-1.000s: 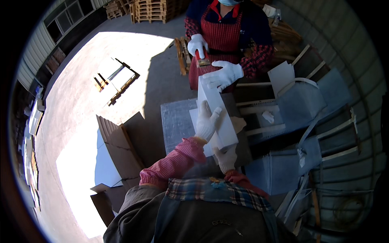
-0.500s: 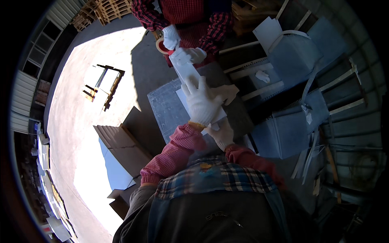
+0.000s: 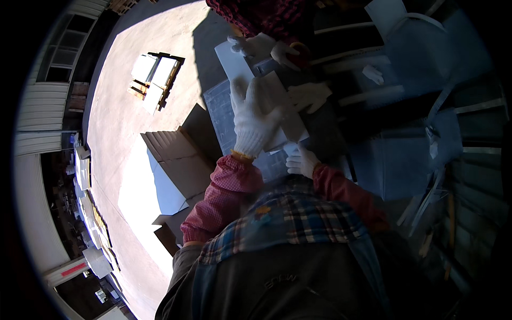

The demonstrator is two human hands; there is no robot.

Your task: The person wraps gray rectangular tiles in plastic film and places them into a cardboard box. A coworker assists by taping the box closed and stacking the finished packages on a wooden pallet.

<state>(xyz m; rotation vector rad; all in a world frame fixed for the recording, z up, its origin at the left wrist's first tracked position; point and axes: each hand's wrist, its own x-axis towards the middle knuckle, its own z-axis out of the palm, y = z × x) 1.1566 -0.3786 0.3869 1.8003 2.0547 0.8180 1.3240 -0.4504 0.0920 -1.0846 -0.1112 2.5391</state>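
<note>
My left hand (image 3: 255, 120), in a white knitted glove, lies with fingers spread over white flat pieces on a grey worktop. Under and beside its thumb runs a long white panel (image 3: 288, 114), slanting toward me. A second white piece (image 3: 233, 60) reaches out past my fingertips to a co-worker. My gloved right hand (image 3: 302, 161) is at the panel's near end, its fingers curled together by a small pale scrap (image 3: 289, 148); what they grip is unclear. Right of the panel lies a loose white glove (image 3: 309, 97).
Across the worktop (image 3: 217, 109), a co-worker's gloved hand (image 3: 256, 45) touches the far white piece; the other (image 3: 285, 56) is by a red-edged roll (image 3: 300, 55). An opened cardboard box (image 3: 176, 165) stands at left. Blue-grey sheets (image 3: 384, 165) and slats lie at right.
My left hand has shifted left relative to the panel, and the panel shows more fully. My right hand has come away from my left wrist. The co-worker's hands have moved apart. The view has turned.
</note>
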